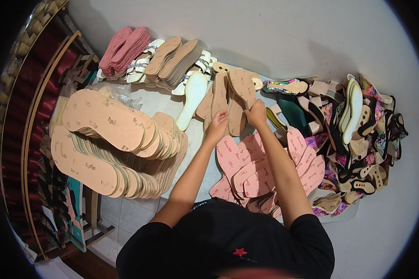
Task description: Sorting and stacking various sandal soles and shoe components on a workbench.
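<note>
Watching this over the head cam from my end, and the right hand [256, 114] looks clamped on the near end of a tan insole [243, 87]. That insole runs lengthwise away from the wearer, far end leaning a bit left, so it lies pretty much straight out ahead of the grip, and the right hand is clearly the nearer one. The left hand [218, 123] is at the near end of a second tan insole [219, 95], fingers curled, but I honestly can't tell if it's pinching or just resting. Another tan insole [236, 118] shows between the hands, and pink patterned insoles [256, 181] lie under the right forearm, closer to the body
</note>
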### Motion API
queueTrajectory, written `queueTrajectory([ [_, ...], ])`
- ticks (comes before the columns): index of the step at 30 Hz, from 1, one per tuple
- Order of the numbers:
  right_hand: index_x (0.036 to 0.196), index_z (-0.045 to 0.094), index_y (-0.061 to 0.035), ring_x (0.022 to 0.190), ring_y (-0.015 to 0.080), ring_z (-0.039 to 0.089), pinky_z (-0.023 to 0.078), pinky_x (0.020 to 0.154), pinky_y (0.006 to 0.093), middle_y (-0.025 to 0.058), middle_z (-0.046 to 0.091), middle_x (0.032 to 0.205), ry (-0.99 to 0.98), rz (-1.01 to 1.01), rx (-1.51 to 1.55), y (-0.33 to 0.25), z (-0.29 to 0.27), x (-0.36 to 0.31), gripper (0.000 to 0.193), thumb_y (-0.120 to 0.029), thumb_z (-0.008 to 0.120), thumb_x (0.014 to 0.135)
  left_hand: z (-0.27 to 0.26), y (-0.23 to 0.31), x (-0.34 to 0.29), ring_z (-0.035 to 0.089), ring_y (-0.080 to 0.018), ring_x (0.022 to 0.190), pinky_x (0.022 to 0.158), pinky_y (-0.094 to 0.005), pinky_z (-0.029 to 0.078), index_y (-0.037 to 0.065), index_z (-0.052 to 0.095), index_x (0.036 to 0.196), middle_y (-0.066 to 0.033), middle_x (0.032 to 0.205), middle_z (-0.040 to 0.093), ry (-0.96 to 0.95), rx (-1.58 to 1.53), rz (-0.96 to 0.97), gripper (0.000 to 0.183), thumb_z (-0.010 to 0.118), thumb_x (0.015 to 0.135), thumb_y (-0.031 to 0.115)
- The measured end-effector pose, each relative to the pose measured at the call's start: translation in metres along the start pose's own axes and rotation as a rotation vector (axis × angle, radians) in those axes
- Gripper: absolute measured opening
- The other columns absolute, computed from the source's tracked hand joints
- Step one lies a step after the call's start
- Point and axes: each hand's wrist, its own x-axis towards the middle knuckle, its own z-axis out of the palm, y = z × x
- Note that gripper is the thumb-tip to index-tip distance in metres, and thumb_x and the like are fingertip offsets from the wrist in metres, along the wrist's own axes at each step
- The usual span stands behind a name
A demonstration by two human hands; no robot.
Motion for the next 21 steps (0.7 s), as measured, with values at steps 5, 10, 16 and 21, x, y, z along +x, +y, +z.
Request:
queueTrajectory([
  [5,0.099,0.042,0.0058,0.094,0.0405,0.05,0.042,0.082,0.044,0.0248,0.048,0.102,0.037,-0.015,-0.003,0.002,0.011,0.001,0.051,-0.016,0.072,0.065,0.0,-0.001,-0.005,0.045,-0.0251,0.115,0.095,-0.03,0.037,-0.004,0.042,0.118,-0.0194,0.12,0.047,-0.027,-0.019,-0.001,0.04,0.055,0.083,0.01],
  [10,0.099,0.041,0.0056,0.095,0.0411,0.049,0.042,0.082,0.0444,0.0246,0.048,0.1,0.093,0.004,-0.032,0.01,0.013,0.003,0.049,-0.014,0.071,0.065,0.0,0.003,-0.007,0.046,-0.0252,0.114,0.094,-0.03,0.037,-0.004,0.043,0.117,-0.0183,0.118,0.048,-0.04,0.017,-0.003,0.039,0.055,0.083,0.01],
  [16,0.1,0.04,0.0049,0.096,0.0409,0.049,0.042,0.082,0.0442,0.0241,0.048,0.101,0.069,-0.004,0.02,0.013,0.016,0.003,0.05,-0.015,0.071,0.066,-0.002,-0.01,-0.002,0.047,-0.0249,0.113,0.093,-0.0301,0.038,-0.004,0.044,0.117,-0.0177,0.118,0.048,-0.04,0.002,0.002,0.039,0.054,0.082,0.009],
  [21,0.103,0.04,0.0031,0.099,0.0378,0.049,0.045,0.08,0.0435,0.0206,0.047,0.105,0.042,0.01,-0.039,0.009,0.013,-0.003,0.053,-0.018,0.071,0.067,-0.001,-0.005,-0.006,0.047,-0.0249,0.113,0.092,-0.03,0.038,-0.004,0.044,0.117,-0.0166,0.118,0.049,-0.032,0.037,-0.009,0.039,0.054,0.083,0.01],
])
